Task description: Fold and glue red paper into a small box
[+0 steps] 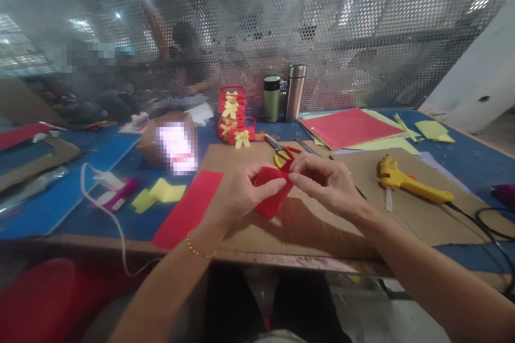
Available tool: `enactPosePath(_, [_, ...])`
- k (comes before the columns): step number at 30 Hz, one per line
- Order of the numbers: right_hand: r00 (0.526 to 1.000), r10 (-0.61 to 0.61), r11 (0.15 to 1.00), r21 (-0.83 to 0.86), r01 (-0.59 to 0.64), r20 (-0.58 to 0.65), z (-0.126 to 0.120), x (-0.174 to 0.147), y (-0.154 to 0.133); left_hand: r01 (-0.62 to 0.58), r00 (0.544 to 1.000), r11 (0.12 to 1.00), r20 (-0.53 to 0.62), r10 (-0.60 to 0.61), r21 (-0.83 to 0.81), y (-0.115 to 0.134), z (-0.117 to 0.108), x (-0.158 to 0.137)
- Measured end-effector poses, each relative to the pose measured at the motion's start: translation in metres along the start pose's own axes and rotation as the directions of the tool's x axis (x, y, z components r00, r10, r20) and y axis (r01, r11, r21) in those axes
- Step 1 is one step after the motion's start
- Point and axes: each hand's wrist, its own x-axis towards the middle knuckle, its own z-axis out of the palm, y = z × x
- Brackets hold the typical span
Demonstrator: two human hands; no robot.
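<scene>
On the far left of the blue table lie a white cable and a pink-and-white tool, with folded yellow paper scraps just beside them. Next comes a flat red paper strip, lying partly on the table and partly on the brown cardboard sheet; it looks uncut and unfolded, so I judge it to be stock waiting its turn.

Over the middle of the cardboard, the left hand pinches a small folded red paper piece between thumb and fingers, held just above the surface. The right hand meets it from the other side, fingertips pressed onto the upper edge of the same piece. The fold appears half shaped; no yellow bow is on it yet.

Behind the hands, a stack of red baskets with yellow bows stands finished, so several pieces seem done while this one is at an early stage. Red-and-yellow scissors lie just behind the hands, and two flasks stand at the back.

Further right, a red sheet rests on yellow sheets, plenty of material left. A yellow glue gun lies on the cardboard, untouched, its black cord trailing toward the right edge.
</scene>
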Motion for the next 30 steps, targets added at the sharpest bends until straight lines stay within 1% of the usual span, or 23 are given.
enactPosePath(4, [1.0,-0.008,1.0,0.016,0.008,0.003,0.0,0.0,0.001,-0.029,0.999,0.999,0.039,0.028,0.025,-0.001,-0.001,0.001])
enactPosePath(8, [0.999,0.029,0.999,0.044,-0.031,0.029,0.001,-0.001,0.001,-0.066,0.996,0.997,0.066,0.063,0.04,-0.001,-0.002,0.001])
enactPosePath(10, [1.0,0.028,0.998,0.055,-0.028,0.0,0.002,-0.002,-0.001,-0.069,0.996,0.997,0.068,0.066,0.045,-0.001,-0.001,0.001])
enactPosePath(12, [0.998,-0.024,1.0,0.013,0.025,-0.065,0.004,-0.002,-0.003,-0.08,0.996,0.995,0.053,0.077,0.054,0.0,-0.001,0.001])
enactPosePath(14, [0.985,-0.129,0.989,-0.083,0.12,-0.112,0.005,-0.002,-0.006,-0.1,0.995,0.992,0.028,0.099,0.07,0.0,0.0,0.001])
enactPosePath(15, [0.976,-0.186,0.976,-0.135,0.17,-0.113,0.005,-0.001,-0.007,-0.106,0.994,0.991,0.019,0.105,0.078,0.0,0.001,0.001])
enactPosePath(18, [0.952,-0.301,0.931,-0.237,0.278,-0.063,0.004,0.0,-0.009,-0.079,0.997,0.994,-0.005,0.08,0.07,0.001,0.001,-0.001])
enactPosePath(21, [0.942,-0.335,0.906,-0.276,0.32,-0.005,0.001,0.001,-0.009,-0.026,0.999,1.0,-0.034,0.026,0.017,0.003,0.0,-0.001])
enactPosePath(25, [0.931,-0.354,0.897,-0.252,0.364,0.087,-0.006,0.003,-0.005,0.037,0.999,0.996,-0.004,-0.038,-0.085,0.006,-0.005,0.003])
enactPosePath(28, [0.912,-0.384,0.886,-0.22,0.407,0.142,-0.01,0.004,-0.003,0.041,0.999,0.992,0.022,-0.038,-0.122,0.01,-0.009,0.005])
enactPosePath(30, [0.906,-0.397,0.883,-0.208,0.421,0.147,-0.011,0.005,-0.003,0.039,0.999,0.991,0.04,-0.034,-0.128,0.011,-0.009,0.006])
